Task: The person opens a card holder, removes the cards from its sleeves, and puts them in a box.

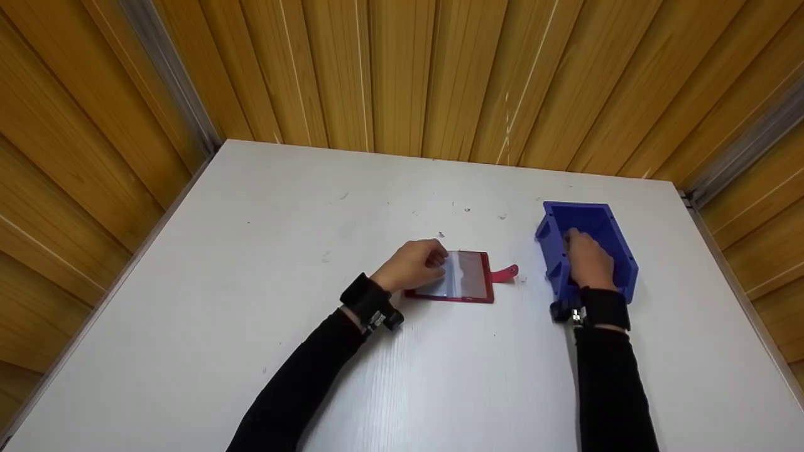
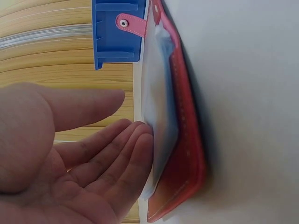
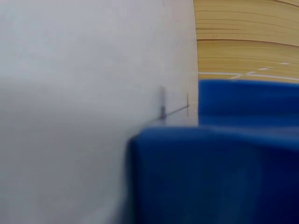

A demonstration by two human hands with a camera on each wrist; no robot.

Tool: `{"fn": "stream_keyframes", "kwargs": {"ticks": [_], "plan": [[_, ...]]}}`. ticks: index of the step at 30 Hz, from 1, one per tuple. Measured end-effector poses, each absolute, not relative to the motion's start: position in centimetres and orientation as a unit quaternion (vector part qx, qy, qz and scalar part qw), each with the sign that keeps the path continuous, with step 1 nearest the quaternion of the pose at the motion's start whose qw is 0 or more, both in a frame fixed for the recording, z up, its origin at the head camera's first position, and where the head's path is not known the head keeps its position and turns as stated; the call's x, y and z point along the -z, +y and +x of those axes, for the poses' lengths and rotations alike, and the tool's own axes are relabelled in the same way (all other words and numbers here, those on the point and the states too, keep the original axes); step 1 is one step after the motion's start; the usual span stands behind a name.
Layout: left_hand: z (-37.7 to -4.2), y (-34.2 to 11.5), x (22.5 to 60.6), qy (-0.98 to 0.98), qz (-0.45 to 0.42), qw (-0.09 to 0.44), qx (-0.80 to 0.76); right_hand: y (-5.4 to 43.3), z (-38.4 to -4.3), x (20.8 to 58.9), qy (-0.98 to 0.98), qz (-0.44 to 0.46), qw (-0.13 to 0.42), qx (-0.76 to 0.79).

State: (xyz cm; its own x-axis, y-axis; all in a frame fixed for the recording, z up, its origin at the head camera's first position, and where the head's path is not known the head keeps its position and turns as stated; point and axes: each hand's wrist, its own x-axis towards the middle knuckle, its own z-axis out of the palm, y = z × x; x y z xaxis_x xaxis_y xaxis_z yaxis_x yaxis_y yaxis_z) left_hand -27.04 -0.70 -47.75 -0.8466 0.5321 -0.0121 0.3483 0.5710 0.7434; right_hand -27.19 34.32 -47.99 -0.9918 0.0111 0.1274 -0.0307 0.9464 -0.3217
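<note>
An opened red card holder (image 1: 487, 290) with clear plastic sleeves (image 1: 468, 273) lies on the white table, its snap strap (image 1: 504, 274) pointing right. My left hand (image 1: 414, 263) is at its left half. In the left wrist view the fingers (image 2: 140, 154) are fairly straight and touch the edge of the sleeves, while the thumb (image 2: 93, 109) stands apart from them. Over on the right, my right hand (image 1: 589, 260) reaches down into a blue plastic bin (image 1: 622, 251). Its fingertips are hidden there, and whether they hold anything cannot be seen. The right wrist view shows only the bin's blue wall (image 3: 196, 172) and the table.
The white table (image 1: 282, 220) has small dark marks near its middle. Yellow wood-look panels (image 1: 402, 75) stand behind it and at both sides. The bin is a short way right of the strap.
</note>
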Motion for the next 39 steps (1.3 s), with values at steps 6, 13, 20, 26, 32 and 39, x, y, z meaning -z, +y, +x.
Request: {"fn": "stream_keyframes", "kwargs": {"ticks": [6, 13, 20, 26, 32, 39], "plan": [[-27.0, -0.7, 47.7, 0.880, 0.250, 0.119, -0.385, 34.1, -27.3, 47.8, -0.987, -0.016, 0.059, -0.150], [-27.0, -0.7, 47.8, 0.880, 0.244, 0.121, -0.389, 34.1, -27.3, 47.8, -0.981, -0.020, 0.076, -0.176], [-27.1, -0.7, 47.8, 0.881, 0.249, 0.115, -0.386, 34.1, -27.4, 47.8, -0.979, -0.026, 0.088, -0.181], [-27.0, -0.7, 47.8, 0.879, 0.251, 0.113, -0.390, 33.9, -27.5, 47.8, -0.968, -0.058, 0.137, -0.201], [-27.1, -0.8, 47.8, 0.874, 0.256, 0.114, -0.396, 33.8, -27.6, 47.8, -0.963, -0.047, 0.169, -0.204], [-27.0, -0.8, 47.8, 0.874, 0.246, 0.122, -0.402, 33.2, -28.0, 47.4, -0.958, -0.086, 0.169, -0.213]]}}
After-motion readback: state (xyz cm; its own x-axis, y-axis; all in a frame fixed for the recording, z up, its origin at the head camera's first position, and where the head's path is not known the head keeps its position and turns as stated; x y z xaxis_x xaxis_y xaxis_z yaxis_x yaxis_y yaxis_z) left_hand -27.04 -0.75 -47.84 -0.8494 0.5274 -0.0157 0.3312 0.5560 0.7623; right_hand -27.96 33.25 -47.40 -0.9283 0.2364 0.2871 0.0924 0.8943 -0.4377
